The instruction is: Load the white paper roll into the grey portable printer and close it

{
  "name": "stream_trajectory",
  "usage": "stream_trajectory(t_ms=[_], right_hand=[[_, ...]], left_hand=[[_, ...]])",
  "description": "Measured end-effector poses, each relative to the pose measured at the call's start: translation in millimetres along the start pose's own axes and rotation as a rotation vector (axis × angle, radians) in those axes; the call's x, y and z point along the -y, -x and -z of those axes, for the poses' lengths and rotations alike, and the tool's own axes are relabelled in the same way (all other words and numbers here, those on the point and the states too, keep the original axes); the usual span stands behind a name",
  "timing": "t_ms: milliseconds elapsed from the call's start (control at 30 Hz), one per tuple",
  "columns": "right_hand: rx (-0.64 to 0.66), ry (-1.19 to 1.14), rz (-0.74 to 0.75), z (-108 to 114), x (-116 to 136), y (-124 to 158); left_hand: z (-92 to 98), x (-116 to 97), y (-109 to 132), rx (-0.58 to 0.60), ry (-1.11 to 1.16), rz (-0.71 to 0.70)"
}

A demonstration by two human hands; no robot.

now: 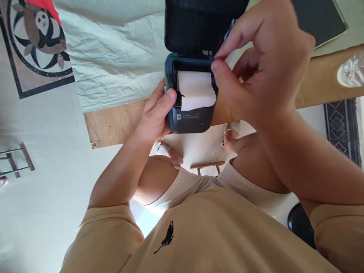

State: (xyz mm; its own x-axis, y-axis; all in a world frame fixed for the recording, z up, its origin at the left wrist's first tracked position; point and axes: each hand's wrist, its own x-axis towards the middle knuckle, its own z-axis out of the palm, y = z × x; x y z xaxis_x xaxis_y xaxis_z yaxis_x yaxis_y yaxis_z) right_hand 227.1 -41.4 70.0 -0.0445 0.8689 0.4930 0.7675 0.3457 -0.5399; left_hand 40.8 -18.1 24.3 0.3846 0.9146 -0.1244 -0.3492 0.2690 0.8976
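A small dark blue label printer [190,125] has its black lid [196,28] swung up and open. In its bay lies a white paper roll [196,87] with a ragged, torn right edge. My left hand [157,112] grips the printer's left side, thumb on the rim beside the roll. At the bay's upper right corner, my right hand [264,64] has thumb and index fingertip nearly together in a pinch. Whatever lies between those fingertips is too small or hidden to make out. The other fingers of that hand are curled.
A pale green cloth [113,49] covers the wooden table [116,127], whose front edge shows below. A dark flat device [318,22] lies at the upper right, near a clear plastic item [351,72]. A small stool [207,165] stands on the floor beneath.
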Motion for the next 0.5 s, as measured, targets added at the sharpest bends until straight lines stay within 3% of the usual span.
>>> stream_trajectory(t_ms=[133, 267, 367, 500], right_hand=[[0.166, 0.264, -0.035, -1.9, 10.4, -0.5], [0.376, 0.38, -0.133, -4.3, 16.8, -3.8], [0.506, 0.376, -0.132, -3.0, 18.4, -5.0], [0.509, 0.237, -0.087, 4.5, 14.8, -4.9]], left_hand=[[5.5, 1.9, 0.6, 0.127, -0.094, -0.012], [12.3, 0.3, 0.5, 0.099, -0.18, 0.023], [14.0, -1.8, 1.3, 0.126, -0.214, 0.006], [13.3, -2.1, 1.5, 0.126, -0.179, 0.021]])
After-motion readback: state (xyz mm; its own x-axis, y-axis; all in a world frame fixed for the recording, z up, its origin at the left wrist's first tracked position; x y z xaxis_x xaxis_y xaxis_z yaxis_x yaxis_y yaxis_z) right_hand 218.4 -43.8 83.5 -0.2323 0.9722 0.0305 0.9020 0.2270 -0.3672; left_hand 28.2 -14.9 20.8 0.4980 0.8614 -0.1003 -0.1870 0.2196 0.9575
